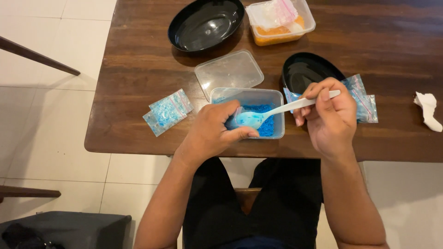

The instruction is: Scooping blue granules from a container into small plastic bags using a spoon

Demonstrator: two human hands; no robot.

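Dark wooden table [138, 78] over white tiled floor [41, 115]. Wooden bar [37, 57] at left. Dark bag [64, 230] lower left.

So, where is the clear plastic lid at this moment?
In the head view, the clear plastic lid lies flat on the wooden table, just behind the container of blue grains and in front of the left black bowl.

Both hands raised at frame centre.
Left hand [213, 131] curled, thumb extended rightward; right hand [328, 115] closed in a pinch, forearms rising from the lower edge.
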